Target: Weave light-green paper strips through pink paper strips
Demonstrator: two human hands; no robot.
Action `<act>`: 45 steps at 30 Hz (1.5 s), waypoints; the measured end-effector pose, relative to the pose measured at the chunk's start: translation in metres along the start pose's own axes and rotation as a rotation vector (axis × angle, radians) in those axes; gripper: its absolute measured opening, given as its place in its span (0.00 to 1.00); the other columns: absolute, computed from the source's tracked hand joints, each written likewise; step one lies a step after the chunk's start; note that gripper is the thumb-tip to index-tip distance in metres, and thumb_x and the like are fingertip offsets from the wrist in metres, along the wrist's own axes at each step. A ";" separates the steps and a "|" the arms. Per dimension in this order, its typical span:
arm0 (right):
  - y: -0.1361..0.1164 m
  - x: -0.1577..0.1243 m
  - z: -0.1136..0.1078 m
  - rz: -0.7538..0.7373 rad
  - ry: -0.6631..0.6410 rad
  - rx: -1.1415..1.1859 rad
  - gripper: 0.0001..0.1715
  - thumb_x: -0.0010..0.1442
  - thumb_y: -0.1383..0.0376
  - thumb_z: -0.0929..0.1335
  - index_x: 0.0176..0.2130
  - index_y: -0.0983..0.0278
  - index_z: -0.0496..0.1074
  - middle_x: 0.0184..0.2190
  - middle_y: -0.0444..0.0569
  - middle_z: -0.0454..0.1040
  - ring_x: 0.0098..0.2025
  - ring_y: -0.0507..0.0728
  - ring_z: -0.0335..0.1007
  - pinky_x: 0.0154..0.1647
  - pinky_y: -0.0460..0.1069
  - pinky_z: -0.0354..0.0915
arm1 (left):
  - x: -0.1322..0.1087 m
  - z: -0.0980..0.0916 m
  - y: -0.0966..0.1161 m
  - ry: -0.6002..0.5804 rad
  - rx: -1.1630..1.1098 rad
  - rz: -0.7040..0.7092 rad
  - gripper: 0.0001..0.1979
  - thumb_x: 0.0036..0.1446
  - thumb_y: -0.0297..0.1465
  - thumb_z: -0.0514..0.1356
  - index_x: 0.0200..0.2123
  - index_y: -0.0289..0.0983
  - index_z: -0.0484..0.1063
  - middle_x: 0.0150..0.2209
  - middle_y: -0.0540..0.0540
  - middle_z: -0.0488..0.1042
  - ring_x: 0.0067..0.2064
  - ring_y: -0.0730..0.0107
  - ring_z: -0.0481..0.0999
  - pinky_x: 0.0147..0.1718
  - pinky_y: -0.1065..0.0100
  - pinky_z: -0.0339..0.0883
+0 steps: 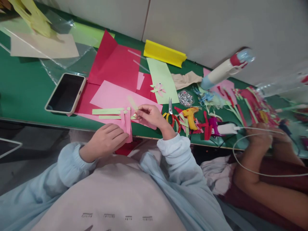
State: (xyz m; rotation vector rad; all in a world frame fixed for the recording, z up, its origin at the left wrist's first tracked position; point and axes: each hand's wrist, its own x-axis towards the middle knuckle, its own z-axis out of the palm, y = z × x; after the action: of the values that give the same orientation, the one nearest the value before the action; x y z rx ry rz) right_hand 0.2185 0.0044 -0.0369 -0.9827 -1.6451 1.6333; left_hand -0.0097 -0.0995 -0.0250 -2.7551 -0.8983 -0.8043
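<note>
My left hand (108,138) rests at the table's front edge, fingers together and pressed flat on the lower ends of the pink paper strips (127,123). My right hand (150,116) is pinched on a pale green paper strip (132,104) that sticks up to the left, blurred by motion. The pink strips cross several pale green strips (108,111) lying sideways, like a woven mat. Both lie on a pink paper sheet (113,96) on the green table (24,93).
A phone (65,93) lies left of the sheets. Red paper (115,64), a light green sheet (162,78), a yellow folded card (164,53), scissors (171,114), a yellow glue gun (190,116) and scraps lie right. Another person's hands (262,136) work at the right.
</note>
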 end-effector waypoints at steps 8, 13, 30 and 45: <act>-0.003 0.000 0.001 0.001 0.000 -0.025 0.22 0.56 0.49 0.73 0.31 0.65 0.74 0.28 0.46 0.76 0.29 0.52 0.71 0.33 0.47 0.71 | 0.010 0.017 0.013 -0.029 -0.011 0.010 0.03 0.64 0.26 0.59 0.40 0.35 0.72 0.34 0.46 0.77 0.35 0.67 0.73 0.35 0.66 0.68; -0.006 0.001 0.000 -0.043 0.034 -0.148 0.19 0.56 0.51 0.73 0.31 0.65 0.77 0.31 0.49 0.80 0.33 0.54 0.74 0.35 0.48 0.70 | 0.015 0.014 0.016 -0.060 -0.018 0.054 0.07 0.67 0.31 0.57 0.39 0.35 0.73 0.31 0.46 0.77 0.33 0.67 0.74 0.33 0.66 0.69; -0.016 0.022 0.000 -0.185 0.083 -0.169 0.24 0.50 0.46 0.76 0.32 0.65 0.80 0.31 0.50 0.80 0.31 0.55 0.73 0.34 0.50 0.68 | 0.003 0.000 -0.014 -0.101 0.059 -0.067 0.07 0.64 0.26 0.56 0.36 0.34 0.74 0.33 0.43 0.76 0.36 0.62 0.74 0.38 0.60 0.71; -0.030 0.028 0.000 -0.140 -0.003 -0.044 0.23 0.52 0.47 0.75 0.32 0.64 0.75 0.32 0.49 0.79 0.25 0.49 0.69 0.27 0.47 0.69 | -0.006 0.003 -0.024 -0.114 -0.018 -0.158 0.08 0.63 0.26 0.56 0.38 0.36 0.76 0.37 0.42 0.78 0.39 0.60 0.77 0.39 0.58 0.73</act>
State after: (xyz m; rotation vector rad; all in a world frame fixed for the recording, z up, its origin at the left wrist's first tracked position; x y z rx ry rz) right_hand 0.2011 0.0292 -0.0087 -0.8666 -1.7181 1.5129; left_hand -0.0265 -0.0824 -0.0314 -2.7973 -1.1484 -0.6873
